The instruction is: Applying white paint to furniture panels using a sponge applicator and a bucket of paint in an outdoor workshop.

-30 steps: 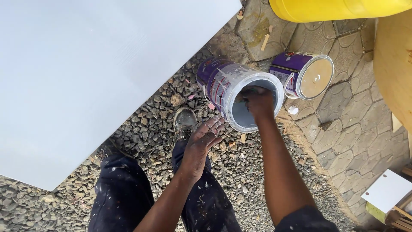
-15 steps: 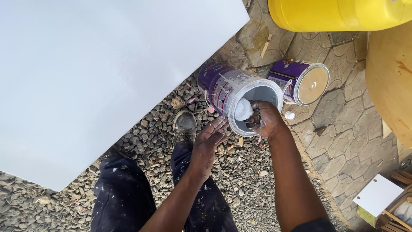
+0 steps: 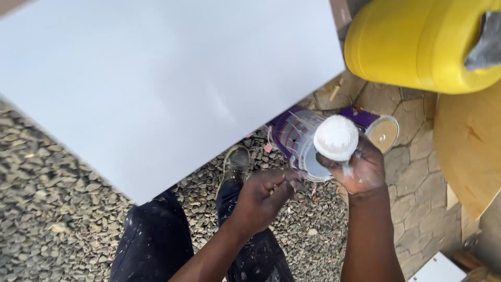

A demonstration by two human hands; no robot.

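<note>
White board (image 3: 156,83) fills the left, hiding the gravel beneath. Left hand (image 3: 266,196) curls loosely, empty, beside the tipped paint can (image 3: 295,138). Right hand (image 3: 360,167) grips a white paint-soaked pad (image 3: 336,137), partly hiding the can's mouth.

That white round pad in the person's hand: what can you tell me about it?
The white pad is a round, domed lump with a rough, fuzzy-looking surface, soaked or coated in white paint. The right hand grips it from below, fingers smeared white, and holds it up over the mouth of the open purple paint can, which lies tilted on the gravel. The left hand sits just beside it, not touching the pad. Whether it is sponge or bundled cloth cannot be told.
</note>
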